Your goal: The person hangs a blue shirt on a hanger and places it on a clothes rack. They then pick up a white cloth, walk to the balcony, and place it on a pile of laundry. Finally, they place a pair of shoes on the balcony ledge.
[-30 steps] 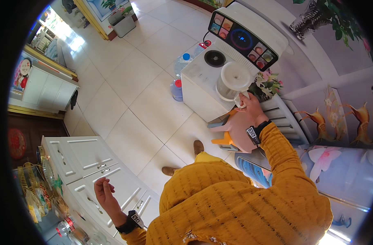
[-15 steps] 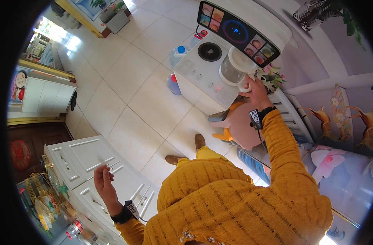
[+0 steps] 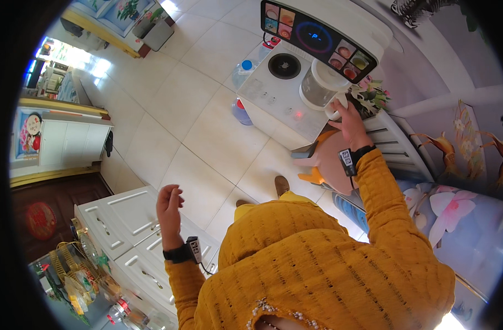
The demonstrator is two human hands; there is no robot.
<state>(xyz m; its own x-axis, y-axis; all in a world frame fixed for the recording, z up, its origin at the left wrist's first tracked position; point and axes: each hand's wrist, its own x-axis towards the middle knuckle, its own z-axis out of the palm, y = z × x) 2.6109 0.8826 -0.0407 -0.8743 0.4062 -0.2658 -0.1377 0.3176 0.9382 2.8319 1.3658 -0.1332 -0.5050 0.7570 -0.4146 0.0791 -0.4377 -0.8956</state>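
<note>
My right hand (image 3: 350,124) is closed round the white handle of a glass kettle (image 3: 317,91) with a white lid. The kettle stands on the right side of a white water dispenser (image 3: 279,118), under its dark display panel (image 3: 316,38). A small red light glows on the dispenser's top near the kettle. My left hand (image 3: 169,212) hangs in the air above white drawers (image 3: 119,217), its fingers loosely bent and nothing visible in it. Both wrists carry a black strap with a small tagged device.
A round black plate (image 3: 284,66) is set into the dispenser's top. Water bottles (image 3: 242,113) stand on the floor at its left. A pinkish-brown seat (image 3: 337,165) and a grey slatted rack (image 3: 397,140) are by my right arm. A cluttered counter (image 3: 48,286) lies at lower left.
My left hand has swung up and to the right. My right hand stays at the kettle handle, its fingers slightly shifted. The whole view has turned a little.
</note>
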